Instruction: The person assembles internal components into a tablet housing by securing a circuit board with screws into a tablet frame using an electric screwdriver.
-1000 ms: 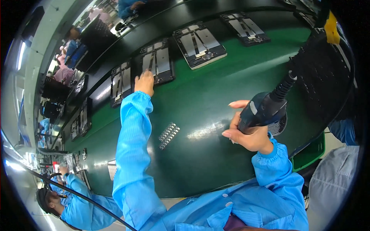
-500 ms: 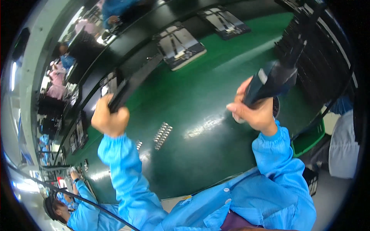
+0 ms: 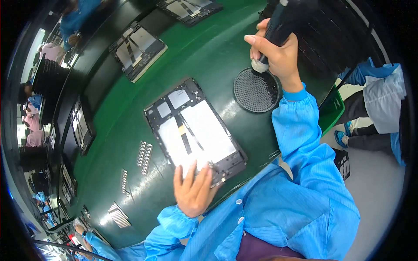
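An opened tablet [image 3: 207, 126] lies on the green table in front of me, with silvery-white inner panels, dark ribbon cables and a black frame. My left hand [image 3: 192, 191] rests spread at its near edge, fingertips on the white panel, holding nothing. My right hand [image 3: 278, 56] is wrapped round a black, rod-shaped tool [image 3: 271, 32] that looks like an electric screwdriver, with a whitish lower end. That end is over the far rim of a round dark tray [image 3: 250, 95] dotted with small holes. The tool's tip cannot be made out.
More opened tablets [image 3: 138, 50] lie along the far side and left. Strips of small metal parts [image 3: 144, 157] and a striped pale piece [image 3: 119, 215] are at left. A dark ridged stack [image 3: 322, 52] and green bin [image 3: 333, 111] stand at right. Other people are nearby.
The tablet now lies before me. My left hand, earlier round a dark flat thing at left, has come down onto the tablet. My right hand has moved up with the tool, over the round tray.
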Available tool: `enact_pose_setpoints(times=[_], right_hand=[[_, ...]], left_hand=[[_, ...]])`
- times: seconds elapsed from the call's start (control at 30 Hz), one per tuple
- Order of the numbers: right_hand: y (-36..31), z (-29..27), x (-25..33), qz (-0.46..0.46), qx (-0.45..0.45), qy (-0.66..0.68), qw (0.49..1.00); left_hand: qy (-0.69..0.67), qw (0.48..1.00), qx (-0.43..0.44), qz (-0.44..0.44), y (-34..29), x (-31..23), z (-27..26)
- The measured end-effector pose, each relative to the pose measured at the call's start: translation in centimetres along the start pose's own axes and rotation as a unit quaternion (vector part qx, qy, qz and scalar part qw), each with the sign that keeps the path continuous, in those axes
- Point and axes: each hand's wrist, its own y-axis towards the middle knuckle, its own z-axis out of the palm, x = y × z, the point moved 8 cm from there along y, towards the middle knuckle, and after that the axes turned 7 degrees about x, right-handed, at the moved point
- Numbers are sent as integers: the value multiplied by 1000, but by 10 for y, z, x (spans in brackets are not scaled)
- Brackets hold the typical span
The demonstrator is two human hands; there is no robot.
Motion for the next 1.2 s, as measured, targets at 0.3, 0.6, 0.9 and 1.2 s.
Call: enact_pose_setpoints(times=[0.3, 0.6, 0.9, 1.2], right_hand=[[11, -15, -25, -2, 1, -26, 1000], [20, -22, -32, 11, 8, -53, 998], [23, -27, -39, 24, 6, -29, 999], [16, -2, 11, -33, 44, 18, 998]], left_hand=[[-368, 869, -264, -200, 51, 109, 19], [-334, 861, -308, -231, 67, 82, 24], [-444, 750, -359, -335, 32, 113, -2], [-547, 725, -158, -388, 19, 99, 40]])
